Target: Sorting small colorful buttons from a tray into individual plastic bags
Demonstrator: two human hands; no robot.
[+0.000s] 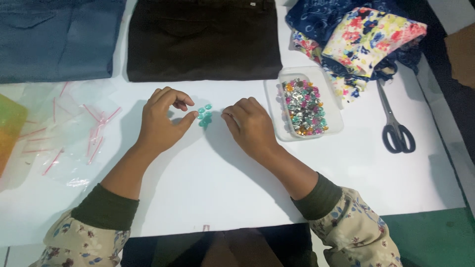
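Observation:
A small cluster of teal gems point(205, 115) lies on the white table point(222, 183) between my two hands. My left hand point(161, 118) rests on the table just left of the cluster, with its thumb tip touching the gems and its fingers curled. My right hand point(249, 124) rests palm down just right of the cluster, fingers bent toward it. Whether either hand pinches a gem cannot be told. A clear plastic tub point(336, 106) full of mixed coloured gems point(304, 106) stands right of my right hand.
Several clear zip bags with red strips point(69, 133) lie at the left, beside a yellow-green object point(9, 128). Folded blue trousers point(54, 37) and dark brown trousers point(203, 39) lie at the back. Floral fabric point(363, 39) and grey scissors point(395, 126) lie at the right.

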